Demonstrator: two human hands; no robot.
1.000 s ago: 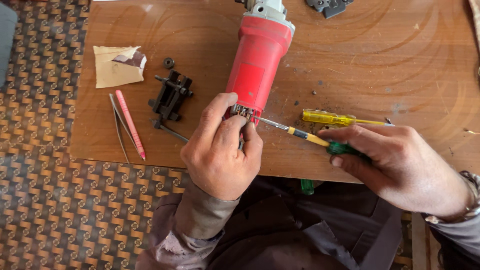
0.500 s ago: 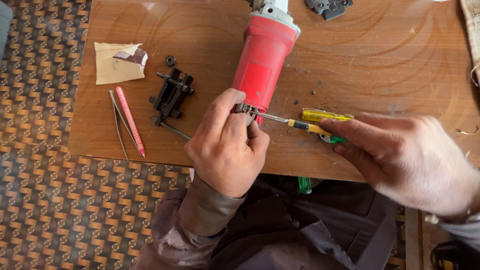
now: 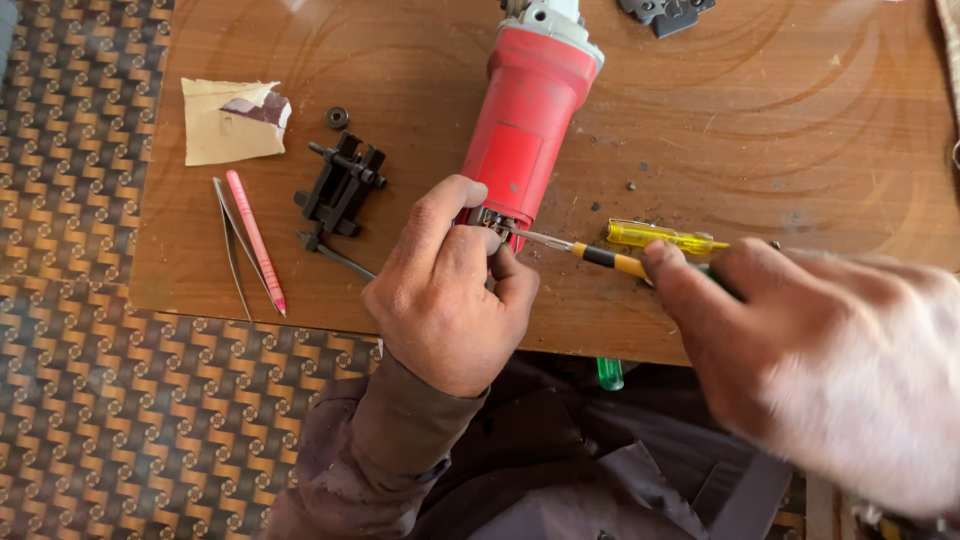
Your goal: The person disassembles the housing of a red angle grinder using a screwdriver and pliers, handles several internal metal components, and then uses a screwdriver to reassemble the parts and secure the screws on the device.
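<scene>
- Angle grinder [image 3: 525, 130], red-bodied with a grey head, lies on the wooden table [image 3: 780, 120], its open rear end pointing toward the person.
- Since half a second ago the right hand [image 3: 830, 370] has come closer to the camera and now fills the lower right corner, blurred; the grinder, left hand and loose parts lie as they did.
- Left hand [image 3: 450, 300] sits at the grinder's rear end, thumb and fingers pressed together there; what they pinch is hidden under the fingers.
- Right hand's grip is closed around the handle of a screwdriver [image 3: 590, 252] with a yellow-and-black shaft, whose tip reaches into the grinder's rear end just beside the left thumb.
- A second, clear yellow screwdriver [image 3: 665, 237] lies on the table just right of the grinder's rear end, touching or nearly touching the held one.
- A black plastic part [image 3: 340, 190] lies left of the grinder, a small black ring [image 3: 338, 117] above it.
- Farther left of the grinder lie a pink pen [image 3: 255, 238] and metal tweezers [image 3: 230, 245], side by side.
- A torn tan piece of paper [image 3: 228, 125] with a dark patch at its corner lies farthest left of the grinder; no label is readable on it.
- A plain red rectangular panel shows on the grinder's body.
- A dark grey part [image 3: 665, 12] lies at the table's far edge, right of the grinder's head.
</scene>
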